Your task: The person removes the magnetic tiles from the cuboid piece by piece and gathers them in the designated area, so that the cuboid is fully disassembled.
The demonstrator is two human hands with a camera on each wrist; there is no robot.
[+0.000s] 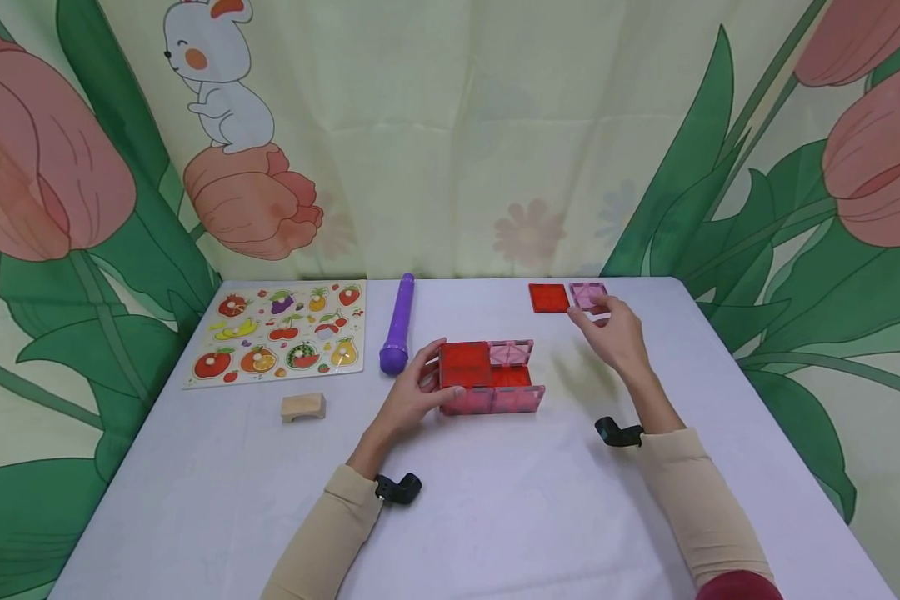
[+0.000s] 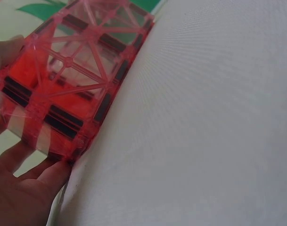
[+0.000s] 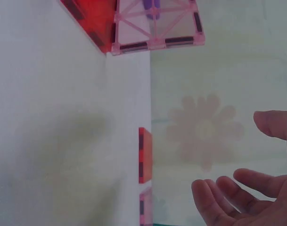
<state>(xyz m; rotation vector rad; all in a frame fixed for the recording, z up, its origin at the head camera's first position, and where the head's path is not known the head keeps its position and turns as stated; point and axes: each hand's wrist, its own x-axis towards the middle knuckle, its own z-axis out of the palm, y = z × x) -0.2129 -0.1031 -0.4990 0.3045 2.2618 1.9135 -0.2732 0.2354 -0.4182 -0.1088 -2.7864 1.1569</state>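
Observation:
A box built of translucent red and pink magnetic tiles (image 1: 492, 401) stands mid-table, its top covered at the left and uncovered at the right. My left hand (image 1: 414, 390) grips the box's left end, thumb on the near side and fingers around the far side. In the left wrist view, the tiles' crossed ribs and dark magnet strips (image 2: 112, 42) show. My right hand (image 1: 613, 335) hovers over the table's back right with fingers apart and nothing between them. Close to its fingertips lies a loose pink tile (image 1: 588, 291), beside a loose red tile (image 1: 549, 298).
A fruit puzzle board (image 1: 322, 333) lies at the back left. Between it and the box is a purple toy microphone (image 1: 399, 325). A small wooden arch block (image 1: 303, 407) sits in front of the board. A printed curtain (image 1: 435, 150) hangs behind the table.

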